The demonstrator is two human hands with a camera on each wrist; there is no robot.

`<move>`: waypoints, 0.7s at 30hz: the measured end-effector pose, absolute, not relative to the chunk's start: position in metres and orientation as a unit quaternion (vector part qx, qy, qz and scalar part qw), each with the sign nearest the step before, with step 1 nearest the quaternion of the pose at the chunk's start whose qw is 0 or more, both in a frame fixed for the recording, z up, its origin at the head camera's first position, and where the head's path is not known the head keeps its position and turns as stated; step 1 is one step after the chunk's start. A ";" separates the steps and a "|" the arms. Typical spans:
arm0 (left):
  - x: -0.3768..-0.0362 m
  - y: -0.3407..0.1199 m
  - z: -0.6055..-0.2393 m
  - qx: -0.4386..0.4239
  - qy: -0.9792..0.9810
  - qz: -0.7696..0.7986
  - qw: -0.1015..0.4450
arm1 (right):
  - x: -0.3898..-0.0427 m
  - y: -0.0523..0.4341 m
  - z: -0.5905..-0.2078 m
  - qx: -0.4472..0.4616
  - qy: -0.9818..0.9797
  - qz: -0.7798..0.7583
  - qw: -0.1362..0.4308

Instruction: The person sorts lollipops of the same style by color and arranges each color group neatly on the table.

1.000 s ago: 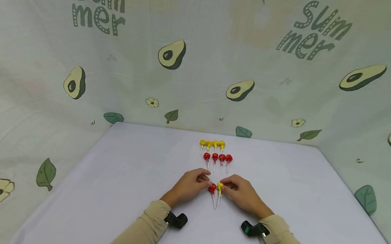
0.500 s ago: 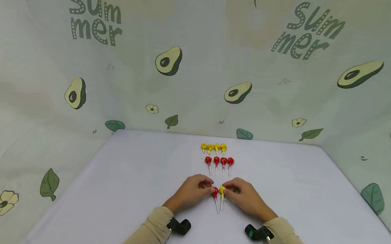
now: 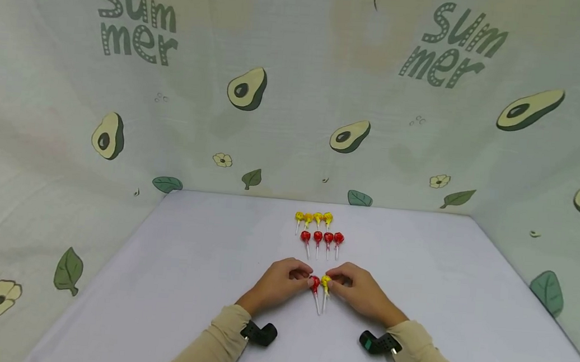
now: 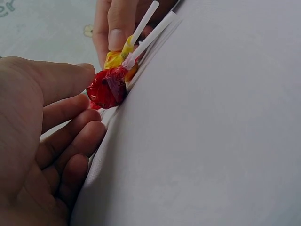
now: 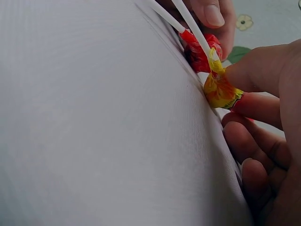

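My left hand [image 3: 278, 284] pinches the head of a red lollipop [image 3: 315, 283] between thumb and index finger, its other fingers loosely curled. Close on the right, my right hand [image 3: 358, 289] pinches a yellow lollipop [image 3: 325, 283] by its wrapped head. Both lollipops lie side by side at the table surface, white sticks pointing toward me and their tips near each other. The left wrist view shows the red wrapper [image 4: 108, 88] against the thumb tip. In the right wrist view, thumb and index finger meet the yellow wrapper [image 5: 220, 89].
Farther back on the white table [image 3: 204, 253] lies a row of several red lollipops [image 3: 318, 237]. Behind it runs a row of several yellow lollipops [image 3: 318, 217]. A printed cloth [image 3: 296, 91] hangs behind the table and along its sides.
The head view has shifted slightly. Both hands stay at the red and yellow lollipops, with no clear movement relative to the table.
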State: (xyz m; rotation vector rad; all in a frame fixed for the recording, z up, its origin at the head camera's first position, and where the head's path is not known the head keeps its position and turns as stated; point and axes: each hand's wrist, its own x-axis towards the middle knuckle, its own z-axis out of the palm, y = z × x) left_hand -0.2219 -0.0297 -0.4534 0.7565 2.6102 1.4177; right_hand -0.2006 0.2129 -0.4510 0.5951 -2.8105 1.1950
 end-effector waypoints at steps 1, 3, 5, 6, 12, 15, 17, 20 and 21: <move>-0.222 -0.030 -0.453 0.248 0.850 0.463 0.037 | -0.201 0.213 -0.451 0.191 -0.903 0.384 0.015; -0.222 -0.030 -0.453 0.248 0.851 0.462 0.035 | -0.201 0.213 -0.450 0.192 -0.904 0.383 0.016; -0.221 -0.029 -0.452 0.249 0.851 0.460 0.032 | -0.201 0.213 -0.450 0.194 -0.903 0.382 0.019; -0.222 -0.029 -0.452 0.251 0.852 0.459 0.030 | -0.200 0.213 -0.450 0.195 -0.903 0.382 0.020; -0.223 -0.029 -0.455 0.255 0.852 0.456 0.029 | -0.202 0.214 -0.454 0.196 -0.902 0.385 0.021; -0.225 -0.029 -0.455 0.256 0.850 0.459 0.032 | -0.204 0.214 -0.453 0.188 -0.901 0.391 0.018; -0.226 -0.028 -0.454 0.255 0.851 0.457 0.033 | -0.204 0.214 -0.451 0.179 -0.902 0.393 0.014; -0.227 -0.028 -0.455 0.253 0.852 0.457 0.032 | -0.205 0.213 -0.451 0.167 -0.902 0.397 0.008; -0.227 -0.028 -0.455 0.253 0.853 0.456 0.031 | -0.205 0.213 -0.451 0.164 -0.902 0.399 0.007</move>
